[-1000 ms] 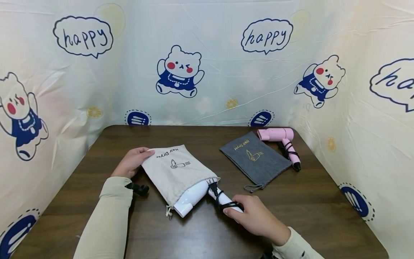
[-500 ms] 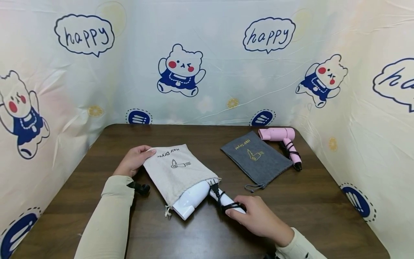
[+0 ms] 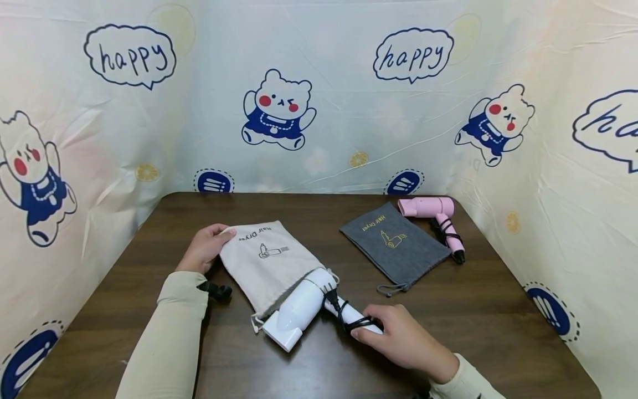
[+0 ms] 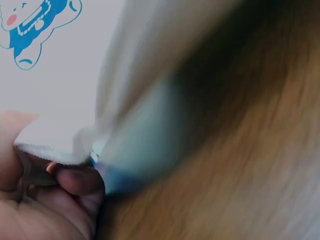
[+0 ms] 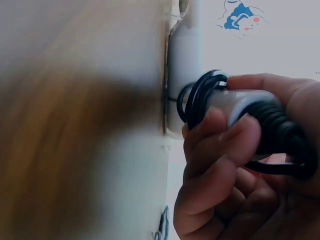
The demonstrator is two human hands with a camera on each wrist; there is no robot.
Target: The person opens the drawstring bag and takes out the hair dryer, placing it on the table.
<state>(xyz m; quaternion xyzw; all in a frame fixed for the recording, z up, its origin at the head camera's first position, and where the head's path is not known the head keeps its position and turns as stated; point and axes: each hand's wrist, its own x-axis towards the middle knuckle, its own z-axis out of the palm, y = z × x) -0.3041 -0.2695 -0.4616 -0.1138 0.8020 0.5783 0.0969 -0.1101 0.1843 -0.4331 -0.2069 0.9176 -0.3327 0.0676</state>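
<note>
My left hand (image 3: pixel 205 246) pinches the far left corner of a light drawstring pouch (image 3: pixel 266 252) printed "Hair Dryer". In the left wrist view the pouch's cloth (image 4: pixel 55 137) lies between thumb and fingers. My right hand (image 3: pixel 401 332) grips the handle of a white hair dryer (image 3: pixel 299 302), its fingers curled round it in the right wrist view. Black cord (image 5: pixel 200 97) is wound about that handle, and the plug (image 3: pixel 331 296) sits near the dryer's body. Most of the barrel shows outside the pouch mouth; its upper edge is still against the opening.
A dark grey drawstring pouch (image 3: pixel 394 244) with gold print lies flat at the right of the brown table (image 3: pixel 299 208). Behind it, at the far right corner, is a pink hair dryer (image 3: pixel 428 207) with black cord round its handle. Printed cloth walls (image 3: pixel 344 111) surround the table.
The white dryer has slid out of the light pouch, toward me and slightly right, with my right hand. More of its barrel shows. My left hand stays at the pouch's corner.
</note>
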